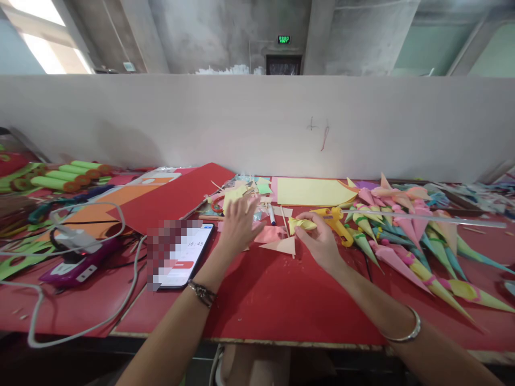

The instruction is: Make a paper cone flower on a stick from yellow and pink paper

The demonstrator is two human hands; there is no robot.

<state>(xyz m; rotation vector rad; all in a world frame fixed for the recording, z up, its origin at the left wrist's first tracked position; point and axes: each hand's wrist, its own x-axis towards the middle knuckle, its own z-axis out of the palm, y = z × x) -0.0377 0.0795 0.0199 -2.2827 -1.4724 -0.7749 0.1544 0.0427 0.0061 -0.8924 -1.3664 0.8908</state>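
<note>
The folded yellow paper (302, 223) is in the right hand (322, 244), over the middle of the red table (281, 305), farther from the near edge than from the partition (173, 123) along the far edge. The thumb and fingers close lightly around its right end, and its long axis runs roughly parallel to the table's near edge, with the free end toward the left hand (241, 222). That hand is well apart from it, off its left end, so the right hand is plainly the nearer one. The left hand is spread wide, fingers toward the far edge, over or beside the paper scraps (249, 190); it seems to hold nothing, though blur hides whether the fingertips touch them. Between the hands lie a pink paper piece (270, 234), a pale triangle (281, 246) with a corner toward the table's left edge, and a marker (271, 215). Just beyond the right hand, toward the table's right edge, is a yellow glue gun (340, 225), then a heap of paper cones (410, 225); a phone (189, 257) lies left of the left forearm.
</note>
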